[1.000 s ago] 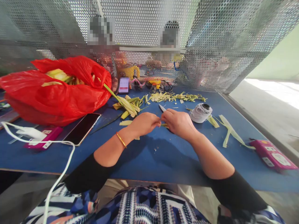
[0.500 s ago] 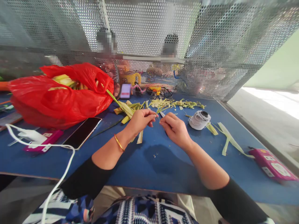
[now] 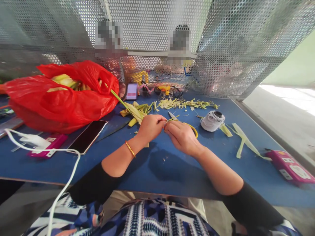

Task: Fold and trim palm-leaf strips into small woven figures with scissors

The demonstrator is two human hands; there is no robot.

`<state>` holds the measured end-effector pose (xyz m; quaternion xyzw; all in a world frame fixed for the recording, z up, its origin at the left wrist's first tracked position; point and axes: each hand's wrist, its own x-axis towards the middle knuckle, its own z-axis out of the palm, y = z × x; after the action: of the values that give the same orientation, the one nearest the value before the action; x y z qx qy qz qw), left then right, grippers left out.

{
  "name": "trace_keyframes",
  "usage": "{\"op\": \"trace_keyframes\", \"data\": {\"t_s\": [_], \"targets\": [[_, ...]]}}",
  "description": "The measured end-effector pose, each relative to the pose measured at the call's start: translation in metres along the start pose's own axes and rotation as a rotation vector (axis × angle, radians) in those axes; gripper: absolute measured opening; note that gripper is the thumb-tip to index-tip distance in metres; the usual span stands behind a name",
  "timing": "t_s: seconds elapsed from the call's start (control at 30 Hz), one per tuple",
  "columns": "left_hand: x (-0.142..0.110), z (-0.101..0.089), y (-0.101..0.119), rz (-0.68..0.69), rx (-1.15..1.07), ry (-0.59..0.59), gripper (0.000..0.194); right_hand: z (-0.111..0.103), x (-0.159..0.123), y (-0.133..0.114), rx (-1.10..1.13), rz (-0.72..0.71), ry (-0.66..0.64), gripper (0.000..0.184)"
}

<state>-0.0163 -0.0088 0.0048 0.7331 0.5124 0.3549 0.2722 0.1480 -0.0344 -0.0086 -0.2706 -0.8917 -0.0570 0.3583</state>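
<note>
My left hand, with a gold bangle at the wrist, is closed in a pinch over the middle of the blue table. Its fingertips meet those of my right hand, which is closed too. A thin green plant strip shows at the fingertips; most of it is hidden by the fingers. Just beyond my right hand lie scissors, with a pointed blade and a yellow handle partly covered by that hand. Pale green husk leaves lie beyond my left hand.
A red plastic bag of husks fills the left, near a flat phone. Cut pieces are strewn at the back, before a perforated metal screen with people behind it. A white thread spool and magenta power strip are right.
My hands have come together, the right one moving left to meet the left fingertips. More of the scissors, including the yellow handle, now shows. The whole view has shifted slightly.
</note>
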Motion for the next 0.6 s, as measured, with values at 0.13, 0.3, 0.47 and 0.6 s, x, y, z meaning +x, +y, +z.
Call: {"op": "trace_keyframes", "data": {"t_s": [0.13,0.3,0.47,0.6], "targets": [[-0.002,-0.002,0.003,0.051,0.283,-0.058,0.025,-0.007,0.000,0.002,-0.114,0.082,-0.049,0.020],[-0.002,-0.002,0.004,0.205,0.273,-0.306,0.018,-0.016,0.001,0.018,0.064,0.224,-0.070,0.024],[-0.003,-0.003,0.002,0.192,-0.171,-0.506,0.016,-0.013,-0.003,0.044,0.419,0.465,-0.111,0.019],[0.000,-0.006,0.002,0.039,-0.355,-0.245,0.011,-0.005,-0.004,0.049,0.515,0.562,-0.178,0.017]]}}
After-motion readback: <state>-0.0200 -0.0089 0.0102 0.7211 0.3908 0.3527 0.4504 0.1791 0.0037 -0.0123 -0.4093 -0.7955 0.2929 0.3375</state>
